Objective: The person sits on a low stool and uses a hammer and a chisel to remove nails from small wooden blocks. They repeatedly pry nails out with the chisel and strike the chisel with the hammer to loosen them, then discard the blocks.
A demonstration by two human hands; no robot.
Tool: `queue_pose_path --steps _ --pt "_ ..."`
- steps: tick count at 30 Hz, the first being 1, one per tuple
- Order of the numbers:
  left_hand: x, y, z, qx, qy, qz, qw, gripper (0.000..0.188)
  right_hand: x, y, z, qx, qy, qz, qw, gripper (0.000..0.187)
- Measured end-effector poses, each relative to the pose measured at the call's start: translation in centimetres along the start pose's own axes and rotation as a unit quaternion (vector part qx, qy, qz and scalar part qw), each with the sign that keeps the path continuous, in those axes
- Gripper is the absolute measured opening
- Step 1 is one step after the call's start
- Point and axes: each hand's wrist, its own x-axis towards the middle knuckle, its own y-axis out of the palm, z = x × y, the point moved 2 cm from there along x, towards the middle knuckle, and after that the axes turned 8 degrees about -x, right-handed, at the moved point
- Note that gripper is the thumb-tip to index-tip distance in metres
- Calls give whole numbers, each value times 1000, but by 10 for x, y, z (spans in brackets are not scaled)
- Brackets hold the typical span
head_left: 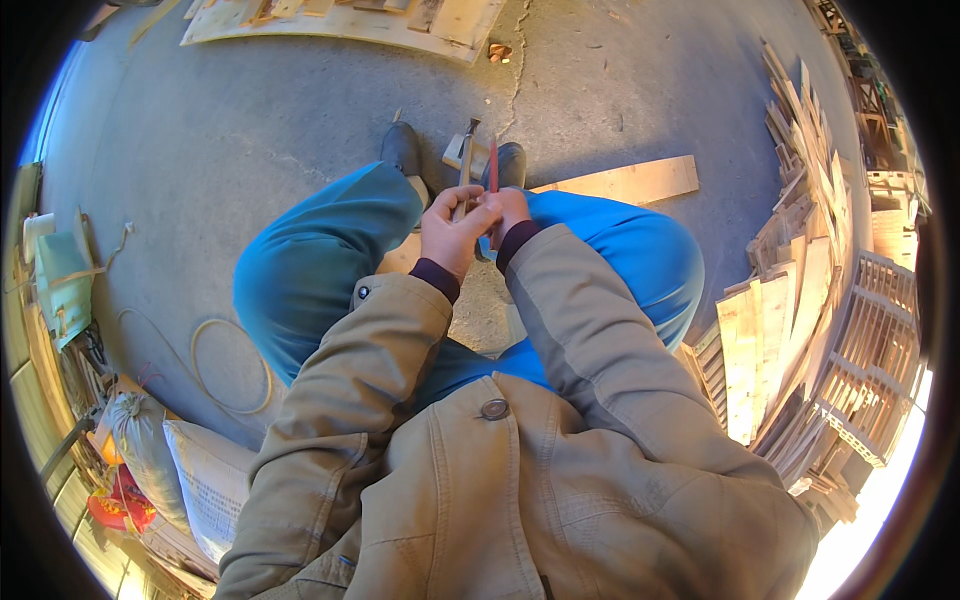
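Observation:
My left hand [451, 232] is closed around the shaft of what looks like a hammer [467, 158], its small dark head pointing away from me. Close against it, my right hand [508, 211] grips a slim red stick [493, 168] that stands up from the fingers; its exact kind is not clear. The two hands meet between my knees, and the fingertips partly hide each other. Beyond them, a small pale wood block [456, 150] lies on the floor between my dark shoes [401, 150].
A flat plank [640, 181] lies beyond my right knee. Loose boards [790, 300] are heaped at the right, near a slatted stack [868, 345]. At the far side is a board with scrap wood [450, 25]. Sacks [205, 480] and a looped hose [232, 365] lie left.

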Motion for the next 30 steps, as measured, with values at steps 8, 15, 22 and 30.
queue_pose_path --steps 8,15,22,30 --pt "6 -12 9 293 141 13 946 35 -32 16 58 -13 -116 -109 987 2" --pt "-10 4 -13 546 169 54 819 27 -40 17 65 -167 -233 -151 946 12" --pt "-16 20 -21 618 227 9 753 25 -29 -12 51 -167 -163 -161 959 18" --pt "8 10 -2 429 376 127 812 13 -28 -32 31 -265 -65 -77 959 27"
